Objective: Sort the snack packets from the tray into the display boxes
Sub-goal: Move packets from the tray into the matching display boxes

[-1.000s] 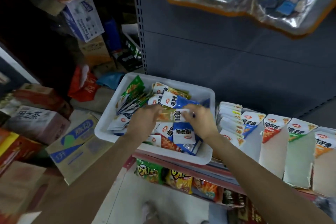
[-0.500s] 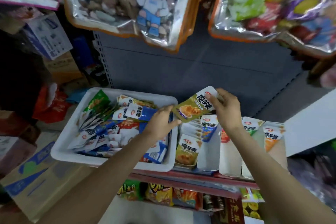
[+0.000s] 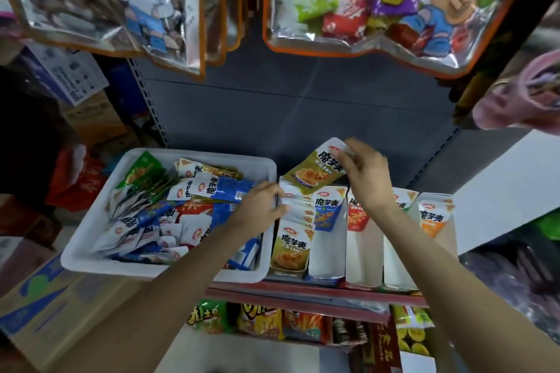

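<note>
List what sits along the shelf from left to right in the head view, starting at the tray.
White tray of mixed packets → olive display box → blue display box → red display box → a box hidden behind the right arm → orange display box.

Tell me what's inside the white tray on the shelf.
The white tray holds a loose heap of snack packets, mostly blue and white, some green, olive and red. The left hand covers its right edge; lower layers are hidden.
</note>
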